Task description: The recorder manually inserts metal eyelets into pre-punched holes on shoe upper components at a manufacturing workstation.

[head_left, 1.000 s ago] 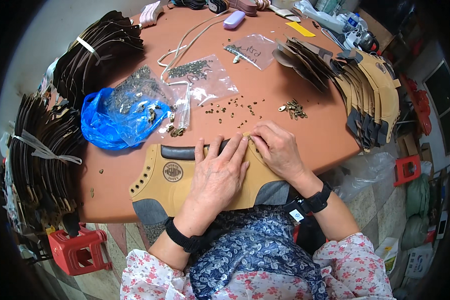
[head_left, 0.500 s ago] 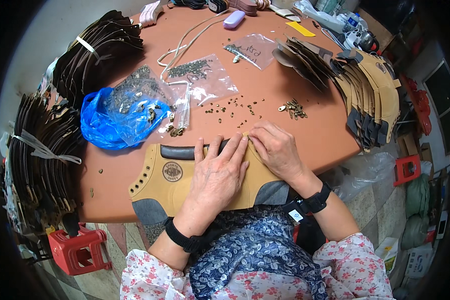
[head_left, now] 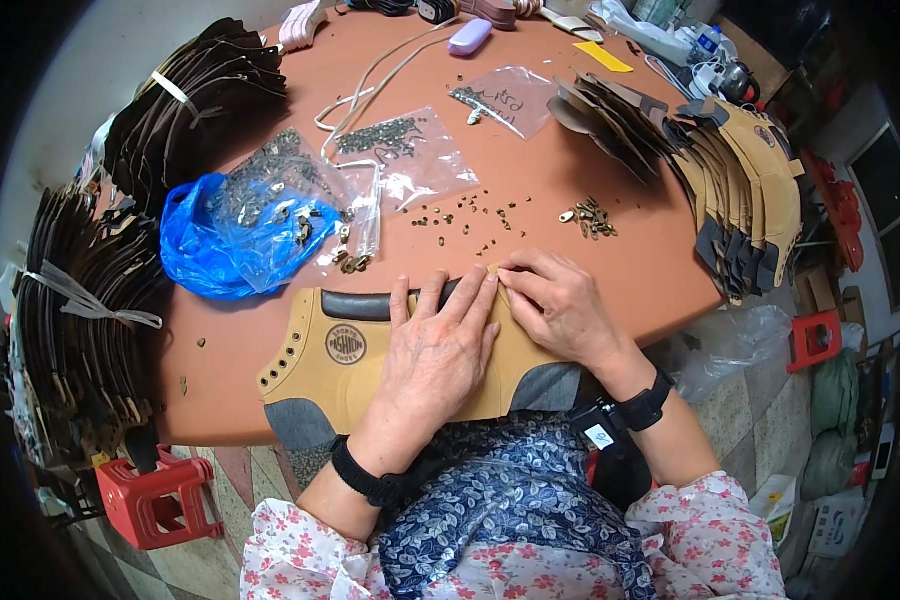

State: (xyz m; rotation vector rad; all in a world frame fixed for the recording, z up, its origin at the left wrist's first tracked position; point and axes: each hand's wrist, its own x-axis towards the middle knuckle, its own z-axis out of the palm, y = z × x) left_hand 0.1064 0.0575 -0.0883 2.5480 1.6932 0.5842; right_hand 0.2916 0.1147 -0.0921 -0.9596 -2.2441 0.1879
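— What are your hands doing right now?

— My left hand [head_left: 440,345] lies flat, fingers spread, pressing down on the tan shoe upper piece [head_left: 355,355] at the near edge of the table [head_left: 530,215]. My right hand [head_left: 560,305] is curled beside it, fingertips pinched together at the top edge of the piece, just where the two hands meet. I can't tell whether there's a small fitting between those fingertips; it's hidden.

— So which step is this?

— I'd judge I'm setting or lining up something at that top edge while the left hand keeps the piece from sliding. The next move calls for a steady hold-down and a fine pinch at one exact spot.

— What's around you?

— Just beyond my fingers lie scattered small brass fittings [head_left: 465,215], and a little heap of larger ones [head_left: 592,217] to the right. Further left is a blue plastic bag [head_left: 210,245] with clear bags of hardware [head_left: 400,155] beside it. A fanned stack of tan pieces [head_left: 750,185] sits at the right, dark bundled stacks [head_left: 200,95] at the left.

— Anything in the way?

— Nothing between my hands and the loose fittings. The piece does overhang the table edge toward my lap, so it could tip if I lift the left hand.
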